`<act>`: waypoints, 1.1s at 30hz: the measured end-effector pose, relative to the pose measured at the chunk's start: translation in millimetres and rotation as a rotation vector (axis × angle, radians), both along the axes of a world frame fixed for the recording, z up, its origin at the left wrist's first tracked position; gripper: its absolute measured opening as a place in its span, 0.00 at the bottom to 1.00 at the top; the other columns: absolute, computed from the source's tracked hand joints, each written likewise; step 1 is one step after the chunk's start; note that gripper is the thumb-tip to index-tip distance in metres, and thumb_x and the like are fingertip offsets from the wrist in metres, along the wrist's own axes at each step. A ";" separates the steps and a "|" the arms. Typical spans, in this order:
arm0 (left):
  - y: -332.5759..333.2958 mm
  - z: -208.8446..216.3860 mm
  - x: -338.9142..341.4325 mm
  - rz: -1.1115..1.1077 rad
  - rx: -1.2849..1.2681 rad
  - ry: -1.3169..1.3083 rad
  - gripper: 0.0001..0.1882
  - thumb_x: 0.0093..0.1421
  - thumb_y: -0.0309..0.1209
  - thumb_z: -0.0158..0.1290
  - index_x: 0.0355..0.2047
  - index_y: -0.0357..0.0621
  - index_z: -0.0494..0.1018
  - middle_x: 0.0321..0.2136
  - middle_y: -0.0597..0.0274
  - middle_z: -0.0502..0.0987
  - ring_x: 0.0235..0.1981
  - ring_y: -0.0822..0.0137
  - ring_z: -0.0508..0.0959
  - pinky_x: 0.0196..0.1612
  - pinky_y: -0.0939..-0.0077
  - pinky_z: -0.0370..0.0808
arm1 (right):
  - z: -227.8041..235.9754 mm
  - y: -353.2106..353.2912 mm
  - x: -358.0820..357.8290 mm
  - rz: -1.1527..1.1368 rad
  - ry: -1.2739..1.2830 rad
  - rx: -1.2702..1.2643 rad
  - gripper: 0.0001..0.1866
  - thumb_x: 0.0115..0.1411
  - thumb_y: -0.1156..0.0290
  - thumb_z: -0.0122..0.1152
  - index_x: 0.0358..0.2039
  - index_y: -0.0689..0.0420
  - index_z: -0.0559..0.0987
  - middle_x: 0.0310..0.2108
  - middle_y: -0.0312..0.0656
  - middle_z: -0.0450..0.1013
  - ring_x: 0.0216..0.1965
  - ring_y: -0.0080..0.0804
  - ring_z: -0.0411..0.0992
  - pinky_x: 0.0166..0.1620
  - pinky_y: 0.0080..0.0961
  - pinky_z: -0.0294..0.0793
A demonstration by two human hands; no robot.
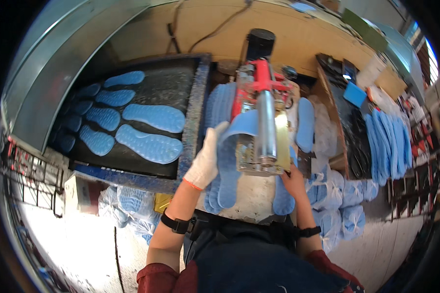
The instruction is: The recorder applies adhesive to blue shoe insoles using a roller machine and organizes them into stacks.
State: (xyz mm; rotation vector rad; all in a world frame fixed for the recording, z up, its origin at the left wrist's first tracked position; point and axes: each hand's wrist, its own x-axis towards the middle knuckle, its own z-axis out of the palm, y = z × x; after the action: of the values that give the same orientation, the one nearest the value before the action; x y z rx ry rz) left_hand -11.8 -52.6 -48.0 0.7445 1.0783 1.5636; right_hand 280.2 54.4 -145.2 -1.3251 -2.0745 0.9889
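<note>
Nearest to us are our own forearms, red sleeves pushed up and a dark strap on each wrist, reaching out over a dark apron to the bench (249, 198).

Our left hand (206, 158), in a white knit glove, is clenched on a light blue insole (239, 126), its grip closed around the sheet where it curves up against the steel roller (266, 124) of the small red machine (261, 83). So this piece is at the machine now, in our judgement mid-pass and not finished.

Our right hand (294, 181) is bare and rests at the near right corner of the machine, beside another blue insole (282, 198) that hangs over the bench edge. We cannot tell whether its grip has closed on that piece or only touches it.

Between the hands, a fanned stack of insoles (225, 183) lies on the bench under the machine; whether these are waiting or finished the view does not show.

To the left and a little farther, a black conveyor belt (181, 88) carries about ten blue insoles (149, 142) laid flat and apart from each other. To the right, bagged bundles (335, 193) stand near the bench, and farther right a long row of blue insoles (386, 141) leans on a rack.

Judging by these stocks, a good deal has been handled and a good deal is left.
</note>
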 end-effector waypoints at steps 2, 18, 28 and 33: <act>-10.7 2.0 3.5 -0.049 -0.040 -0.181 0.39 0.72 0.58 0.26 0.68 0.36 0.54 0.65 0.57 0.62 0.66 0.66 0.60 0.68 0.72 0.54 | -3.6 -5.1 -11.6 0.038 0.008 0.050 0.13 0.58 0.75 0.60 0.44 0.61 0.75 0.36 0.52 0.76 0.38 0.48 0.75 0.41 0.38 0.73; -50.5 43.9 -76.0 0.463 0.101 0.822 0.25 0.71 0.49 0.38 0.54 0.42 0.64 0.49 0.57 0.73 0.52 0.58 0.73 0.59 0.60 0.69 | -71.4 -34.6 -121.6 0.217 -0.088 -0.024 0.34 0.54 0.67 0.70 0.57 0.67 0.65 0.48 0.51 0.71 0.40 0.37 0.74 0.44 0.32 0.74; 98.0 5.8 -246.4 0.707 0.115 -0.294 0.27 0.71 0.46 0.37 0.62 0.41 0.62 0.59 0.56 0.69 0.60 0.58 0.69 0.60 0.62 0.71 | -72.7 -18.3 -80.5 0.136 0.223 -0.142 0.23 0.61 0.61 0.66 0.51 0.61 0.72 0.43 0.38 0.70 0.41 0.28 0.68 0.43 0.30 0.71; 114.8 -7.8 -262.6 0.810 -0.269 0.008 0.29 0.68 0.40 0.42 0.66 0.45 0.55 0.61 0.48 0.66 0.61 0.54 0.69 0.62 0.65 0.68 | -29.2 -20.7 -32.8 -0.036 0.417 -0.585 0.22 0.69 0.61 0.50 0.60 0.57 0.68 0.61 0.42 0.63 0.57 0.33 0.66 0.55 0.35 0.69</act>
State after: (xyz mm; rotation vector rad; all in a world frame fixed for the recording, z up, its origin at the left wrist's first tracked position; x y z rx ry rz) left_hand -274.4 62.2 -55.8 0.1093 1.6796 2.0062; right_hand 247.4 33.8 -174.3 -1.2600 -1.4952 1.7715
